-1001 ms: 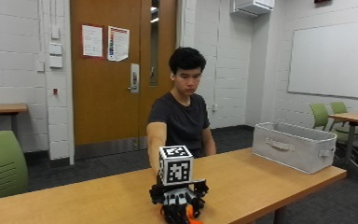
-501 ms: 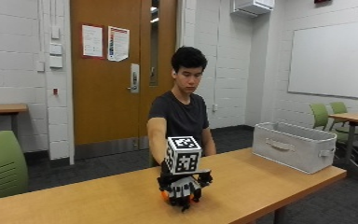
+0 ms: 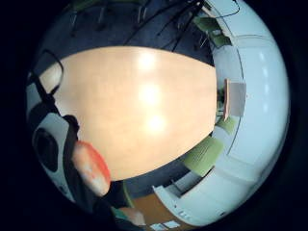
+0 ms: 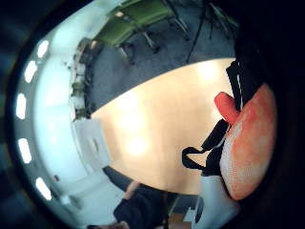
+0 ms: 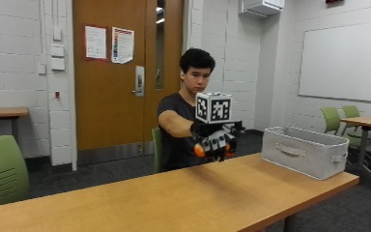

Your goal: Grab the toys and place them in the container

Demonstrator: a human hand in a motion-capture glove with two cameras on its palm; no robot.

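One gloved right hand [image 5: 215, 141] hangs above the bench [image 5: 173, 198] in my outside view, fingers curled round an orange toy [image 5: 200, 151]; the grey container [image 5: 307, 151] stands well apart at the bench end. From the little-finger palm view I see the toy [image 3: 91, 167] beside the palm, over bare bench [image 3: 144, 106]. On the thumb side, the toy [image 4: 248, 143] fills the palm's edge and the container [image 4: 93, 145] sits at the bench end.

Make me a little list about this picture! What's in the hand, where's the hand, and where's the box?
hand: gloved right hand raised above the table, fingers curled round a toy
toy: orange toy, gripped against the palm
container: grey fabric bin standing on the table's end, apart from the hand
toy in container: not yet
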